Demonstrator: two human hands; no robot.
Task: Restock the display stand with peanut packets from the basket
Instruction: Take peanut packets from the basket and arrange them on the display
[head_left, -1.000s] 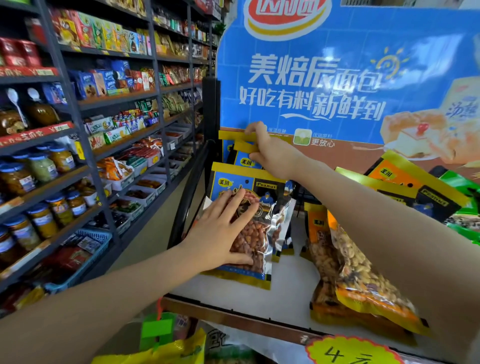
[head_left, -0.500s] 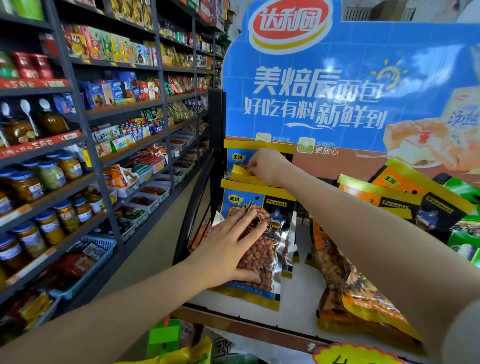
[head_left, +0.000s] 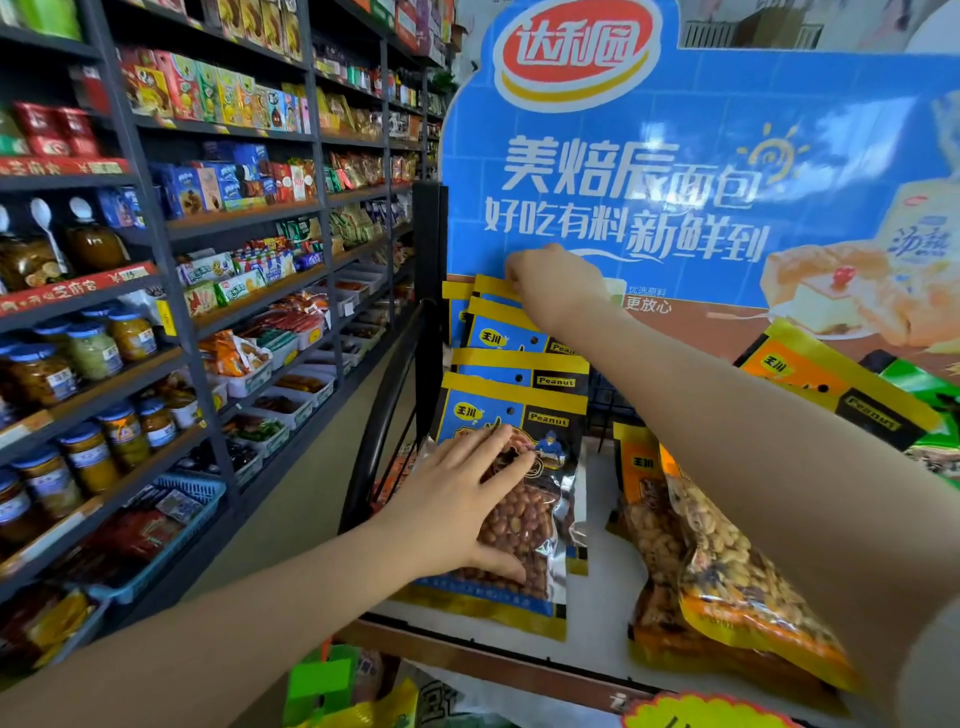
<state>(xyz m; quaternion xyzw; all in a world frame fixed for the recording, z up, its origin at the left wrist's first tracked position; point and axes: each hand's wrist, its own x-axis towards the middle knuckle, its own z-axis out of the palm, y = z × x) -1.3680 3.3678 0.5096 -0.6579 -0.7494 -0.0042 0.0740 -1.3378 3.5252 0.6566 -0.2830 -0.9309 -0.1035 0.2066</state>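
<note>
1. The fingers (head_left: 501, 457) of the left hand (head_left: 457, 512) are spread flat and pressed on the clear window of the front blue peanut packet (head_left: 511, 499), thumb along its lower part; they grasp nothing, only pin it against the row.
2. The right hand (head_left: 553, 291) pinches the yellow top edge of the rearmost blue packet (head_left: 488, 291) with bunched fingertips, right at the foot of the blue bread poster (head_left: 675, 171).
3. Compared with half a second ago, the right hand sits higher, at the back packet's top strip instead of lower in the row; the left hand rests on the same front packet as before.
4. At least four blue peanut packets stand one behind another on the display stand's white shelf (head_left: 597, 639), their yellow headers stepped upward; whether a fifth header shows at the far left cannot be told.
5. Beside them to the right lies a row of orange peanut packets (head_left: 727, 582), at least three, leaning forward, and a green packet (head_left: 924, 395) at the far right edge.
6. On the dark shelving to the left, a blue plastic basket (head_left: 182, 514) holds red packets, white trays (head_left: 291, 410) hold loose snacks, and blue-lidded jars (head_left: 93, 348) hold preserved food.
7. The restocking basket itself cannot be made out; yellow and green packaging (head_left: 363, 701) shows blurred below the shelf edge.
</note>
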